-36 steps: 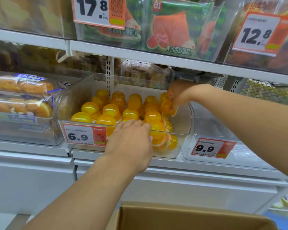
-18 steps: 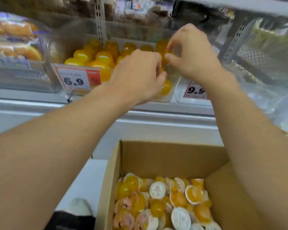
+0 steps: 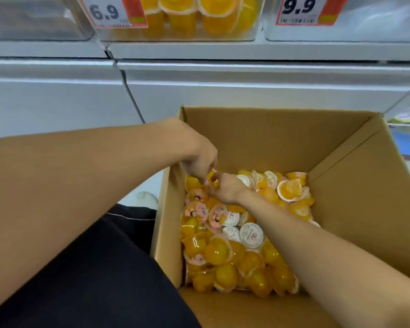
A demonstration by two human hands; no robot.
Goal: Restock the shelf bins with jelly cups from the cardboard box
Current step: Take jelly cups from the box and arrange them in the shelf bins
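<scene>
both grips (image 3: 212, 183) inside cardboard box (image 3: 282, 138)

We see open room right of our hands above the jelly cups (image 3: 234, 252); the cardboard box (image 3: 355, 190) wall crowds our left hand (image 3: 199, 162).

Both bare forearms reach forward and down. The left hand (image 3: 199, 162) curls, its fingers (image 3: 205, 178) bent downward, nearly touching the right hand's (image 3: 225, 190) pinched fingers (image 3: 214, 178) just beside them.

Jelly cups (image 3: 234, 252) in box (image 3: 365, 209) below bin (image 3: 175, 37)
</scene>
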